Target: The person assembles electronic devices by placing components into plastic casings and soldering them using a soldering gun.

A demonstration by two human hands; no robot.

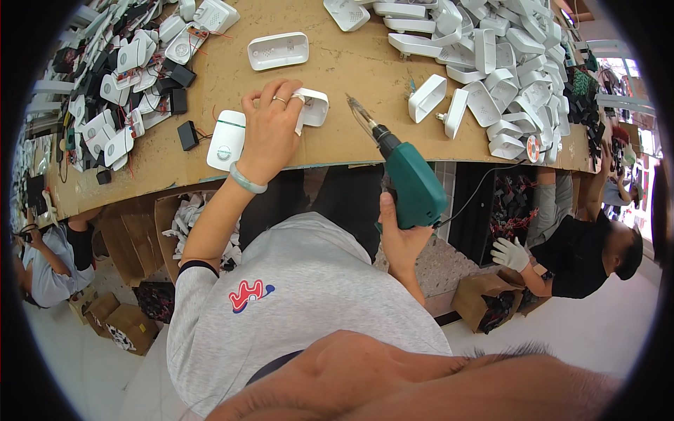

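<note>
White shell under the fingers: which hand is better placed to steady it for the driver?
Left. The left hand already rests on the white shell, while the right hand grips the green electric screwdriver, its tip apart from the shell.

One green electric screwdriver [411,184]. One white shell [311,107] in hand, one finished white unit [227,139], one open shell [278,50] upper centre. Shell heap [505,63] upper right: uncountable.
</note>
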